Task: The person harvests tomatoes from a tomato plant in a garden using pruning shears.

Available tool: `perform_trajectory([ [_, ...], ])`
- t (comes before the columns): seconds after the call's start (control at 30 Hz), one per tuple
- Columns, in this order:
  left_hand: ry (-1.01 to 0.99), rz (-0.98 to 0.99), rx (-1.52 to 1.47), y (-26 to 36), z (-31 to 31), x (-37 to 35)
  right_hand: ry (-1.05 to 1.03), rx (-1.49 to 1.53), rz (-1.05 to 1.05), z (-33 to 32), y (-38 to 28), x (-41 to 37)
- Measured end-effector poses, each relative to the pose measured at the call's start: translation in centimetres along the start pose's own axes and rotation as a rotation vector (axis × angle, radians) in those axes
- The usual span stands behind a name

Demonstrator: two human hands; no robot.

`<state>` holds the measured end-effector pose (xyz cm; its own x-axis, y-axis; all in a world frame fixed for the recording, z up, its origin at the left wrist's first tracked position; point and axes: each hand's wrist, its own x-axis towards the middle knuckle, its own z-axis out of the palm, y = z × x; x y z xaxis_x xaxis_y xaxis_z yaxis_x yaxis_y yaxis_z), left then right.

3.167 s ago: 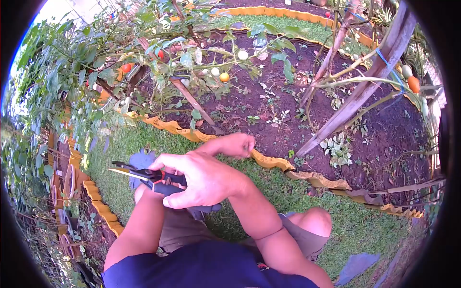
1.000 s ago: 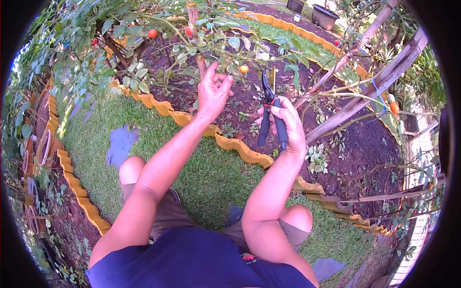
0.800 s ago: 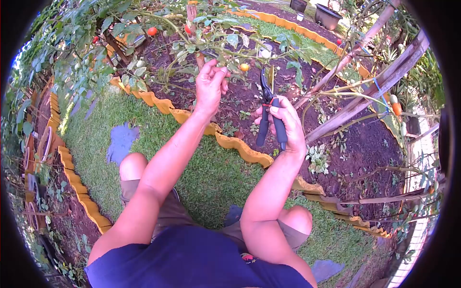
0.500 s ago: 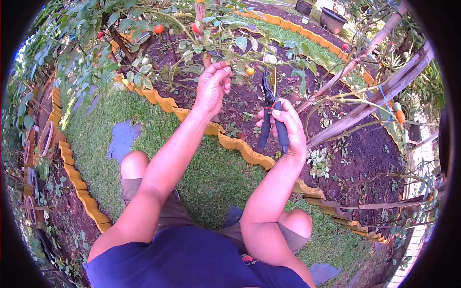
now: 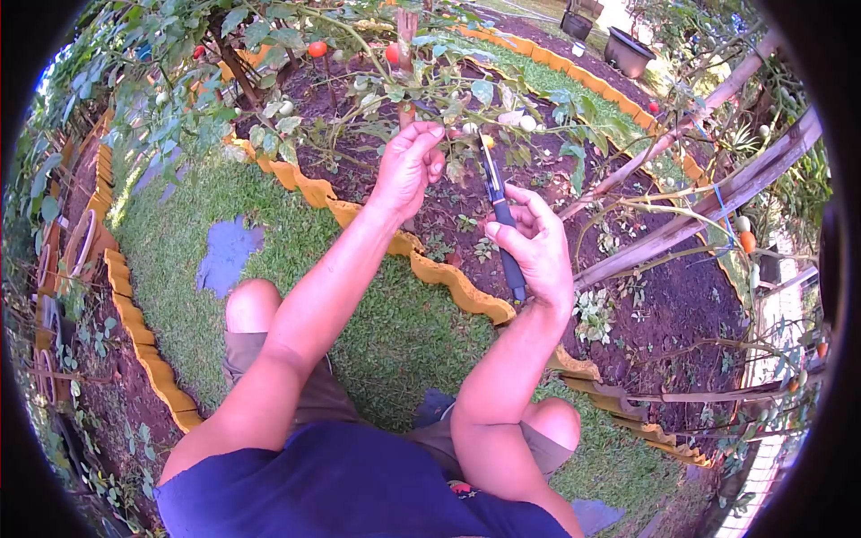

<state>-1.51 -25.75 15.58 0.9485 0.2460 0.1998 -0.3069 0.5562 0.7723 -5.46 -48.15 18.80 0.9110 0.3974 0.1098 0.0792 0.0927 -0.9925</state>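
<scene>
My left hand [image 5: 411,169] is pinched closed at the edge of the tomato plant [image 5: 368,94], its fingertips by a stem or leaf too small to make out. In my right hand [image 5: 536,242] are pruning shears [image 5: 502,211] with dark handles, seen edge-on, their blades pointing up. The blade tip is beside a small orange tomato [image 5: 487,141], just right of my left hand. Pale green tomatoes [image 5: 527,123] hang close by on the same plant.
A wooden stake [image 5: 406,54] stands behind the plant. Slanting poles [image 5: 717,202] cross the bed at the right. Wavy yellow edging [image 5: 448,278] borders the soil and grass. Red tomatoes [image 5: 317,49] hang at upper left. A dark pot [image 5: 630,52] sits at the back.
The shears have turned edge-on and their tip has moved left toward the small orange tomato. My left hand has shifted slightly right. The whole view has moved a little.
</scene>
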Motion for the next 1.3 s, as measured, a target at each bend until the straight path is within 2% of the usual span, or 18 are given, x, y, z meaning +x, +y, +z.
perform_trajectory([
  [0.07, 0.015, 0.02, 0.01, -0.1, 0.0, -0.1, -0.027, -0.099, -0.014, 0.0, -0.2, -0.3],
  [0.2, 0.082, 0.067, 0.02, -0.5, 0.2, -0.1, -0.134, 0.032, 0.032, 0.8, -0.5, -0.6],
  [0.3, 0.07, 0.054, 0.024, -0.9, -0.8, 0.1, -0.011, -0.34, -0.002, 3.2, -0.7, 0.2],
  [0.33, 0.077, 0.042, 0.012, -0.9, -0.9, 0.0, 0.098, -0.51, 0.007, 4.4, -1.2, 0.2],
  [0.43, 0.079, 0.073, 0.038, -1.4, -1.2, 0.3, 0.167, -0.778, 0.017, 6.8, -3.5, 0.1],
  [0.47, 0.071, 0.085, 0.066, -1.7, -1.5, 0.4, 0.164, -0.812, -0.076, 7.1, -3.2, 0.3],
  [0.6, 0.048, 0.077, 0.064, -1.8, -1.7, 0.5, -0.127, -0.216, 0.076, 6.4, -2.3, 1.7],
  [0.83, -0.011, -0.042, -0.196, -2.7, -1.2, 1.4, -0.076, -0.212, 0.104, 7.9, -2.1, 3.4],
  [0.87, -0.075, -0.021, -0.193, -3.3, -1.8, 1.6, -0.069, -0.228, 0.098, 7.9, -1.8, 3.7],
  [0.97, -0.007, 0.006, -0.185, -3.5, -1.2, 1.7, -0.033, -0.265, 0.059, 8.2, -1.9, 4.3],
  [1.1, -0.025, -0.024, -0.231, -2.7, -0.4, 1.2, 0.017, -0.288, 0.046, 8.9, -2.2, 5.0],
  [1.2, -0.038, -0.03, -0.384, -2.9, -0.9, 1.5, 0.059, -0.323, 0.047, 9.6, -2.7, 5.2],
  [1.3, -0.128, -0.026, -0.377, -3.3, -1.4, 1.6, 0.101, -0.39, -0.02, 9.9, -2.5, 5.2],
])
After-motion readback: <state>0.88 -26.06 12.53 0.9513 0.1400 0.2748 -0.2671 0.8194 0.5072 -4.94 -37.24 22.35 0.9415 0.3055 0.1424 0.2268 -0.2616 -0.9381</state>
